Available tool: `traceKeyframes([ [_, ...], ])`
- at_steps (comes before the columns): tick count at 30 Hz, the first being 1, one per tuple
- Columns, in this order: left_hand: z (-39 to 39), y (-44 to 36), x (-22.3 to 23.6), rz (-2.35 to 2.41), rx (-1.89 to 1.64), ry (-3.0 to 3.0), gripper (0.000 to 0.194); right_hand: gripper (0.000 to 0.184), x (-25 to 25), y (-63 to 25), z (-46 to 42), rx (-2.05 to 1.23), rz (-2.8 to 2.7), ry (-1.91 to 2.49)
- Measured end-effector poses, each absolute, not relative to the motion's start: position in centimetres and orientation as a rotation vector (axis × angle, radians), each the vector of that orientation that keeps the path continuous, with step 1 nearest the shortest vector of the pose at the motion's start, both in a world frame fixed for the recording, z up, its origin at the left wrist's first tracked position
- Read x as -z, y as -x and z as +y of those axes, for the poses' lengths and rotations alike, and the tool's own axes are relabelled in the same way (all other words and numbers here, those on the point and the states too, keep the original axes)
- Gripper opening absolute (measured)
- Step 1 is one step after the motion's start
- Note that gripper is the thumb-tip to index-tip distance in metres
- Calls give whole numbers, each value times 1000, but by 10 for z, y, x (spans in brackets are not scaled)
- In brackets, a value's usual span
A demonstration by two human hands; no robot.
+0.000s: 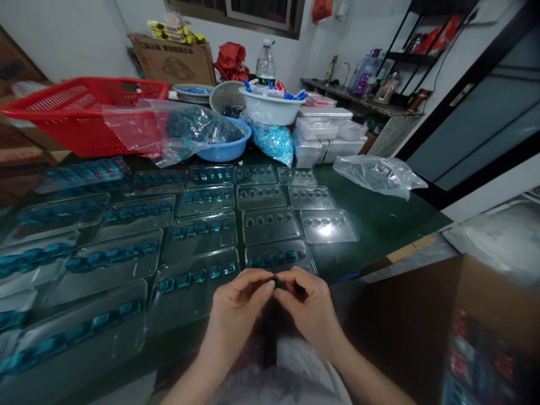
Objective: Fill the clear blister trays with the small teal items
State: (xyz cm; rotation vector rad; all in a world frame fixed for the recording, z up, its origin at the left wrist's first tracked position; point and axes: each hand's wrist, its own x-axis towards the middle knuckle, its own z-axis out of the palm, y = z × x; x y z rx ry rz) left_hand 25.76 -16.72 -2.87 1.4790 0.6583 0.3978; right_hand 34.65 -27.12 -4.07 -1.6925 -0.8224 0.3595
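My left hand [239, 301] and my right hand [310, 304] meet fingertip to fingertip at the table's near edge. Both pinch a small dark piece [275, 283] between thumbs and forefingers; its kind is too hidden to tell. Just beyond them lies a clear plastic tray [301, 256] with several teal gem-like pieces [279, 259] in its row of hollows. To the left, another clear tray [192, 301] has teal pieces in its hollows too. Farther off, a clear tray [272, 225] shows bare hollows.
More trays cover the green table [379, 225]. Along the back stand a red basket [105, 121], a blue basin [228, 149], a white basin [272, 109] and stacked clear boxes [312, 149]. A plastic bag [379, 174] lies at the right. An open cardboard box [413, 304] stands by my right arm.
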Motion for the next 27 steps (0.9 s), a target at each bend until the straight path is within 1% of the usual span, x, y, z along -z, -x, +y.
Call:
traceKeyframes([
  [2, -167, -258, 30, 674, -391, -1478, 14, 9, 40, -348, -272, -425, -783, 1687],
  [5, -167, -259, 32, 619, -341, -1435, 8, 10, 39, -350, -275, -610, -707, 1629],
  [9, -167, -259, 31, 447, -170, -1244, 20, 15, 42, -353, -278, -854, -650, 1409],
  [12, -169, -261, 31, 421, -112, -1111, 22, 16, 47, -355, -280, -901, -604, 1297],
  [15, -170, -266, 34, 464, -47, -945, 20, 14, 48, -355, -283, -785, -622, 1360],
  [18, -172, -271, 38, 513, -12, -818, 18, 24, 45, -355, -287, -522, -763, 1511],
  [21, -174, -274, 39, 548, -20, -766, 14, 21, 43, -356, -292, -345, -947, 1561],
  [25, -177, -274, 35, 506, -5, -778, 13, 16, 41, -360, -296, -264, -921, 1618],
  [27, -179, -274, 33, 481, -11, -824, 13, 14, 40, -362, -297, -302, -852, 1649],
])
